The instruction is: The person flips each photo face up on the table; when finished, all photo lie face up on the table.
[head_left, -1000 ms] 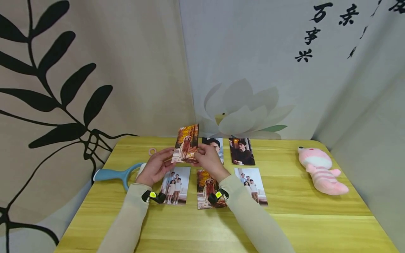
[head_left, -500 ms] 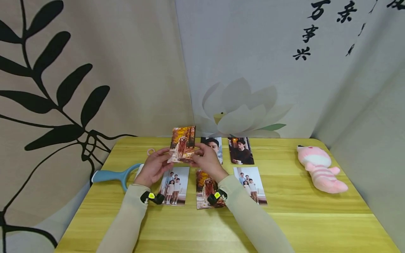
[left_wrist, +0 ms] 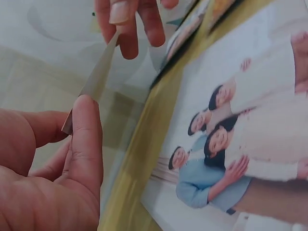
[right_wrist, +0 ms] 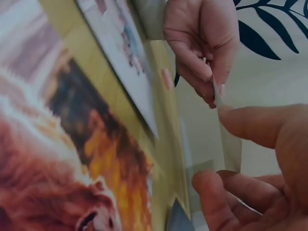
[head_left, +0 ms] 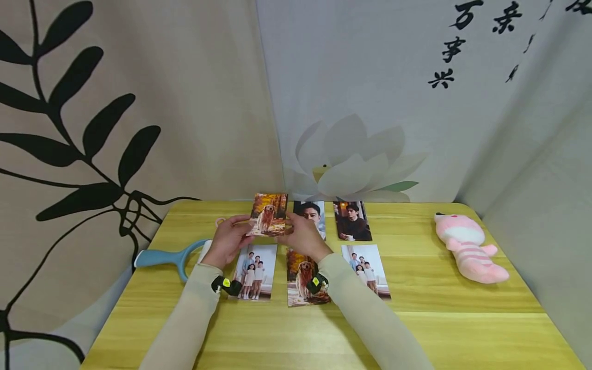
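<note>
My left hand (head_left: 228, 241) and right hand (head_left: 306, 235) hold a dog photo (head_left: 268, 211) between them, above the back of the table. It shows a golden dog among autumn leaves. The left wrist view shows the photo nearly edge-on, with the left thumb and fingers (left_wrist: 86, 134) pinching one end. At the other end, in the right wrist view, the right thumb (right_wrist: 255, 122) presses on it with the fingers behind. Below the hands lie a family photo (head_left: 257, 272) and another dog photo (head_left: 298, 277), partly covered by the right wrist.
Another family photo (head_left: 370, 264) lies to the right. Behind are a photo of a man's face (head_left: 314, 209), partly hidden by the right hand, and a dark photo of a seated man (head_left: 353, 222). A blue-handled tool (head_left: 162, 257) lies left, a pink plush toy (head_left: 469, 249) right.
Between one second and half a second ago the held photo shifted slightly left and turned more to face the camera. Since then it has come down and tilted back, with both hands still on it.
</note>
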The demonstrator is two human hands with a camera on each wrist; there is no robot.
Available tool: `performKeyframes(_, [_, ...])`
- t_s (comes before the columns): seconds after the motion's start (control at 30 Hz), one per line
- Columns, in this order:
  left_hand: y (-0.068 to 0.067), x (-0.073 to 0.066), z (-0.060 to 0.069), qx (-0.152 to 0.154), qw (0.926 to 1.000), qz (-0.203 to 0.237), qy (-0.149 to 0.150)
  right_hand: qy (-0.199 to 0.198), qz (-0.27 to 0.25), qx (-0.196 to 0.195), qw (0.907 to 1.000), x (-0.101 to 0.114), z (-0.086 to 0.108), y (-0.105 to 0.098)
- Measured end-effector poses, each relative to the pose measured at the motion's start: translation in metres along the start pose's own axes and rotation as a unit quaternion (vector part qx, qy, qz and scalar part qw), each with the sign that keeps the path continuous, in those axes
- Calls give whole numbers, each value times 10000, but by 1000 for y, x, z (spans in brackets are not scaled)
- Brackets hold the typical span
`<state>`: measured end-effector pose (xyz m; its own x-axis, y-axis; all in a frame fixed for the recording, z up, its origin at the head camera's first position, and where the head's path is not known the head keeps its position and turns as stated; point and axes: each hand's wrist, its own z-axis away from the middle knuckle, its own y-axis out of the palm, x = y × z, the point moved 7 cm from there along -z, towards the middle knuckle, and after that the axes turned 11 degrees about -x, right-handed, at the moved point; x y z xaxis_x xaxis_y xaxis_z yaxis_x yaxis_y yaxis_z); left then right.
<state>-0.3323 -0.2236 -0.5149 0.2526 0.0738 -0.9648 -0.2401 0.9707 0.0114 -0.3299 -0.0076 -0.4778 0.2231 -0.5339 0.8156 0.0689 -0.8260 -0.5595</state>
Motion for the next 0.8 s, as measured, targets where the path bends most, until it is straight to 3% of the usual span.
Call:
performKeyframes(0.17, [0, 2, -6, -80, 9998, -156, 72, -68, 499, -63, 9987, -4, -5, 5])
performKeyframes(0.43, [-1, 2, -8, -60, 9963, -833, 205, -57, 1117, 79, 9937, -14, -10, 13])
performKeyframes(0.57, [-1, 0, -8, -35, 9924, -1186, 315, -24, 1227, 104, 9924, -17, -12, 15])
performKeyframes(0.8, [-2, -5, -7, -300, 9817, -1801, 547, -294, 1504, 17, 9882, -13, -14, 16])
